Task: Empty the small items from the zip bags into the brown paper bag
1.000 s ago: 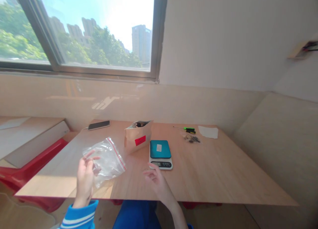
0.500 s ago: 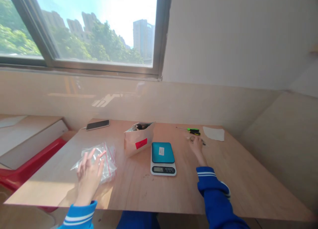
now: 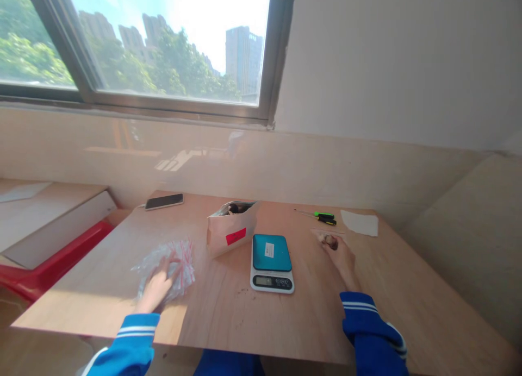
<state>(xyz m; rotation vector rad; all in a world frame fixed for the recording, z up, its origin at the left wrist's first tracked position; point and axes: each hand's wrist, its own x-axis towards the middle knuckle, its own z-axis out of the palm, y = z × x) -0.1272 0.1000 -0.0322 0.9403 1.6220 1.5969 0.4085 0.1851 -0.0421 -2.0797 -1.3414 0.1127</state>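
My left hand [image 3: 159,281] rests on a loose pile of clear zip bags [image 3: 185,270] with pink-red seal lines, its fingers apart. On the right, my right hand [image 3: 343,259] is closed on a small brown and beige lump [image 3: 328,241], perhaps inside or over a clear bag; the blur hides which. Between the hands stands a kitchen scale [image 3: 272,254] with a teal plate, a white label and nothing on it. Behind it to the left, an open paper pouch [image 3: 220,237] with a red label stands upright, dark items showing at its mouth.
Two screwdrivers [image 3: 326,218], one green and one yellow-black, lie beyond my right hand. Beside them is a white sheet of paper [image 3: 361,223]. A phone [image 3: 164,201] lies at the back left. Dark crumbs dot the wood in front of the scale. A red chair [image 3: 61,256] stands left.
My left hand has come down onto the bags and shifted slightly right. My right hand has turned and now shows the brown lump in its fingers. The camera view has shifted slightly.
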